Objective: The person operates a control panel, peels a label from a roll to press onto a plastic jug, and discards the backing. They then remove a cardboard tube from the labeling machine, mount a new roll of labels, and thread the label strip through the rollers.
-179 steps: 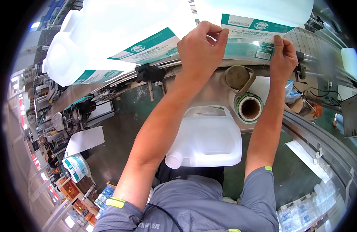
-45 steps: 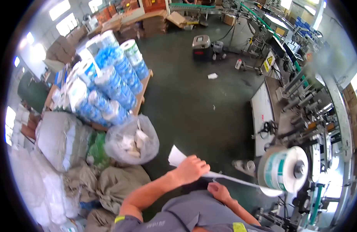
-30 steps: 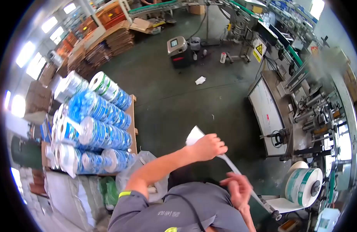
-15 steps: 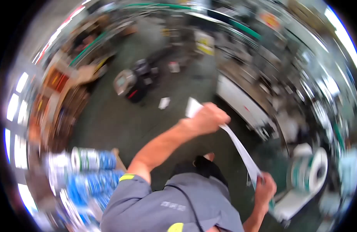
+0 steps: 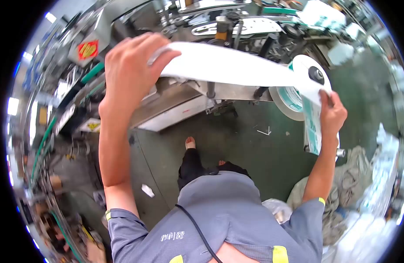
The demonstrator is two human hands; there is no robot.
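The left hand [image 5: 131,72] is raised high, its fingers [image 5: 163,53] curled shut around one end of a white paper strip [image 5: 230,68]. The strip runs taut across the view to a roll [image 5: 298,90] of green-printed labels mounted on a machine [image 5: 219,26]. At the roll the strip bends and hangs down, showing its green print. The right hand [image 5: 332,115] grips this hanging part just beside the roll, fingers closed on it. Below both arms lies the dark green floor [image 5: 254,149].
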